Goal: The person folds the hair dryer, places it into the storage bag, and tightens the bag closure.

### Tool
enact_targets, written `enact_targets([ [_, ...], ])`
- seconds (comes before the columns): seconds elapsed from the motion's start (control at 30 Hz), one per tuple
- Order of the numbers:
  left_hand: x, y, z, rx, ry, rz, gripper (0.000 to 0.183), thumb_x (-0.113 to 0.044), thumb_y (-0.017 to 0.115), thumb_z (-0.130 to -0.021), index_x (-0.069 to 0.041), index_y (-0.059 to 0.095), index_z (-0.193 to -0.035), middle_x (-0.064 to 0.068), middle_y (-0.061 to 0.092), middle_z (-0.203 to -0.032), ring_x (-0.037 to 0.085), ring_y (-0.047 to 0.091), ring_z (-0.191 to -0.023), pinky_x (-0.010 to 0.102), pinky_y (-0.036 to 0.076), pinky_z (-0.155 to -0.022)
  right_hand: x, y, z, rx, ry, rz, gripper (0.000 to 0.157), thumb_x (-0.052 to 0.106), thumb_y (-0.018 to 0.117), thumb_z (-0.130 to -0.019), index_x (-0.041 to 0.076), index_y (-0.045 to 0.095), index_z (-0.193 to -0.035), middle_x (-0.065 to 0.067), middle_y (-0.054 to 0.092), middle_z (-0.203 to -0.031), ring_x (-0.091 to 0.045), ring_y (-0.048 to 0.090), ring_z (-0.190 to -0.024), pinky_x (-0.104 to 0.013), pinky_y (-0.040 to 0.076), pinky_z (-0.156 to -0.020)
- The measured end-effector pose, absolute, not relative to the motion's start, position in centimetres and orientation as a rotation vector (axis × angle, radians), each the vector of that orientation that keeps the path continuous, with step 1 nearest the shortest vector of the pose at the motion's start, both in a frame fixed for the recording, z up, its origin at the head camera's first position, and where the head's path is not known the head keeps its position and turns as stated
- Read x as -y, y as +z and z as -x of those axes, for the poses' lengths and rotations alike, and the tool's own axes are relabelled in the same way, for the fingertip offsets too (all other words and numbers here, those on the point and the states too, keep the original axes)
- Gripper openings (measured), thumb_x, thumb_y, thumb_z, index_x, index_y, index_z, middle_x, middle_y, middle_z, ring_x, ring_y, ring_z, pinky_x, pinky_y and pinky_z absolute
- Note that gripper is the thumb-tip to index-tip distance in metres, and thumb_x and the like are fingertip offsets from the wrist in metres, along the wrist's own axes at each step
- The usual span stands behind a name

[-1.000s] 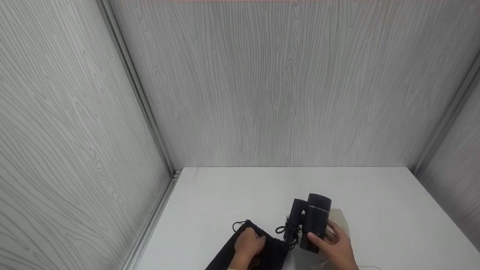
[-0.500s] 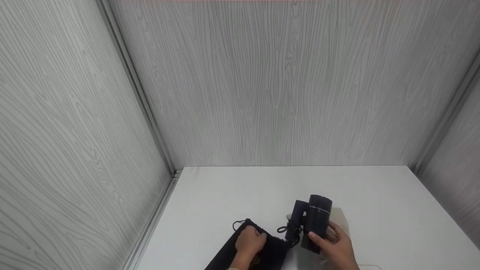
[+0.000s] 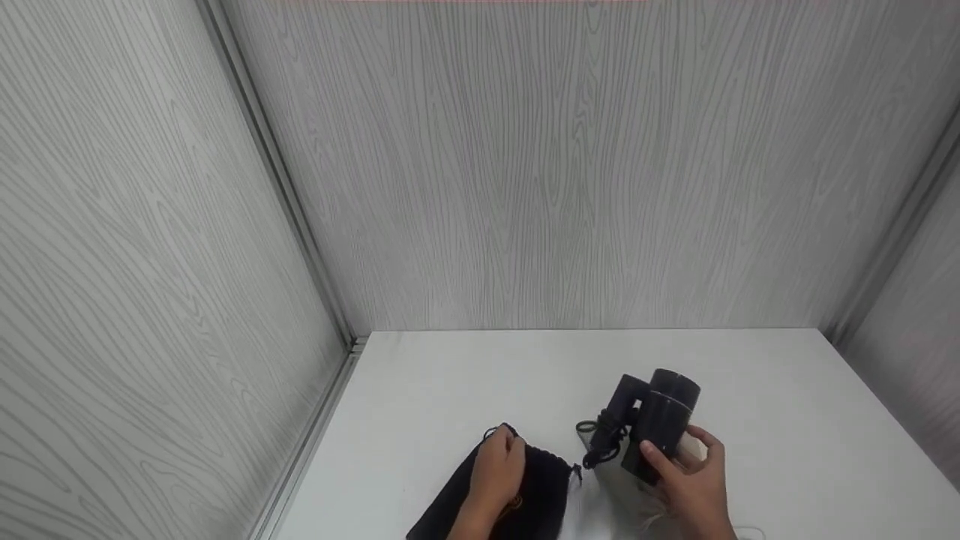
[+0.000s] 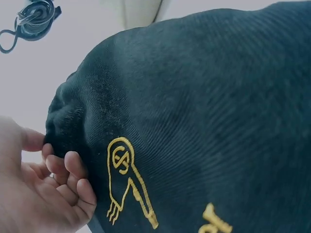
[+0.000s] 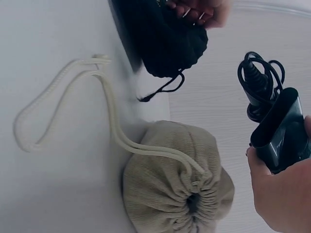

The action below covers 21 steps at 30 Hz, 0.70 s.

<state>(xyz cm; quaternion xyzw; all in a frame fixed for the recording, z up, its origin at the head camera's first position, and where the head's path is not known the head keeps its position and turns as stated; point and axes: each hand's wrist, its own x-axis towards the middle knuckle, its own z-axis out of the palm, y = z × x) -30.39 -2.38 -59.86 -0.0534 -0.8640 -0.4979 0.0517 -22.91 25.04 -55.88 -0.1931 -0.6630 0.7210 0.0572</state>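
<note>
A dark hair dryer, its black cord wound in a bundle, is held up by my right hand, thumb on the near side of the barrel. In the right wrist view its wide, flat nozzle end shows. To its left my left hand pinches the rim of a black drawstring bag between thumb and fingers. The left wrist view shows yellow embroidery on the bag's cloth. The hair dryer and black bag are apart. The bag's inside is hidden.
A beige drawstring bag with gathered mouth sits under and behind my right hand; its pale cord trails over the white tabletop. Grey wood-grain panels enclose the table at the back and sides.
My right hand has carried the hair dryer rightward and away from me, widening its gap to the black bag. My left hand has shifted slightly forward to the bag's upper edge.
</note>
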Motion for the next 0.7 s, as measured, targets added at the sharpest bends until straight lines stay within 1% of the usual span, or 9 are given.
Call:
enact_targets([
  [0.07,2.6,-59.3,30.2,2.619,-1.532,0.173,0.029,-0.014,0.049,-0.105,-0.018,0.042,-0.077,-0.007,0.04,-0.067,0.009,0.035,-0.059,0.024,0.034,-0.057,-25.2,-55.4,22.9,1.997,2.182,0.579,0.116,0.041,0.087,-0.089,0.022,0.0,-0.164,-0.034,0.03,-0.167,-0.043,0.046,-0.15,-0.032,0.056,-0.102],
  [0.1,2.6,-59.1,30.1,2.613,-1.543,0.186,0.029,-0.014,0.049,-0.105,-0.018,0.043,-0.077,-0.007,0.04,-0.067,0.009,0.035,-0.059,0.024,0.034,-0.057,-25.3,-55.2,23.0,2.002,2.172,0.584,0.118,0.043,0.086,-0.089,0.023,-0.002,-0.165,-0.033,0.029,-0.169,-0.043,0.045,-0.151,-0.032,0.054,-0.105],
  [0.23,2.7,-57.9,29.7,2.592,-1.58,0.244,0.029,-0.013,0.048,-0.104,-0.018,0.045,-0.077,-0.007,0.041,-0.068,0.008,0.037,-0.06,0.023,0.035,-0.057,-25.4,-54.6,23.1,1.987,2.161,0.559,0.121,0.043,0.087,-0.088,0.024,-0.003,-0.167,-0.031,0.026,-0.171,-0.042,0.042,-0.154,-0.036,0.047,-0.11],
  [0.37,2.7,-56.7,29.4,2.554,-1.636,0.314,0.027,-0.012,0.048,-0.104,-0.017,0.047,-0.077,-0.007,0.042,-0.068,0.007,0.038,-0.061,0.023,0.036,-0.058,-24.9,-54.4,22.9,1.934,2.173,0.527,0.121,0.034,0.089,-0.088,0.024,-0.003,-0.165,-0.03,0.025,-0.171,-0.042,0.044,-0.152,-0.034,0.049,-0.108],
  [0.47,2.7,-55.9,29.2,2.525,-1.672,0.37,0.026,-0.011,0.047,-0.102,-0.016,0.047,-0.077,-0.007,0.042,-0.069,0.007,0.039,-0.062,0.023,0.037,-0.06,-24.4,-54.1,22.8,1.897,2.17,0.505,0.117,0.028,0.089,-0.088,0.026,-0.001,-0.163,-0.029,0.028,-0.17,-0.039,0.048,-0.149,-0.033,0.052,-0.106],
  [0.53,2.6,-55.5,29.1,2.504,-1.697,0.405,0.026,-0.01,0.047,-0.102,-0.016,0.047,-0.077,-0.008,0.041,-0.069,0.006,0.039,-0.062,0.022,0.036,-0.062,-24.2,-53.9,22.8,1.877,2.166,0.478,0.112,0.024,0.089,-0.088,0.027,0.003,-0.161,-0.028,0.032,-0.169,-0.029,0.06,-0.14,-0.032,0.054,-0.104],
  [0.6,2.6,-55.1,29.0,2.484,-1.722,0.439,0.026,-0.01,0.047,-0.102,-0.015,0.046,-0.076,-0.008,0.04,-0.069,0.006,0.038,-0.062,0.021,0.036,-0.061,-24.0,-53.7,22.9,1.865,2.169,0.433,0.108,0.021,0.089,-0.088,0.027,0.008,-0.159,-0.028,0.036,-0.167,-0.015,0.069,-0.127,-0.03,0.057,-0.1],
  [0.63,2.6,-55.0,29.0,2.473,-1.737,0.451,0.026,-0.01,0.047,-0.102,-0.015,0.046,-0.077,-0.008,0.04,-0.069,0.006,0.038,-0.062,0.021,0.036,-0.061,-23.9,-53.6,23.0,1.868,2.165,0.409,0.107,0.02,0.089,-0.088,0.027,0.01,-0.158,-0.028,0.038,-0.166,-0.007,0.07,-0.12,-0.029,0.058,-0.099],
  [0.7,2.6,-54.7,28.8,2.464,-1.762,0.473,0.026,-0.01,0.046,-0.102,-0.014,0.045,-0.077,-0.008,0.039,-0.069,0.006,0.037,-0.062,0.021,0.036,-0.061,-23.7,-53.5,23.1,1.875,2.164,0.367,0.105,0.018,0.09,-0.087,0.026,0.013,-0.159,-0.028,0.041,-0.164,0.004,0.069,-0.109,-0.028,0.059,-0.097],
])
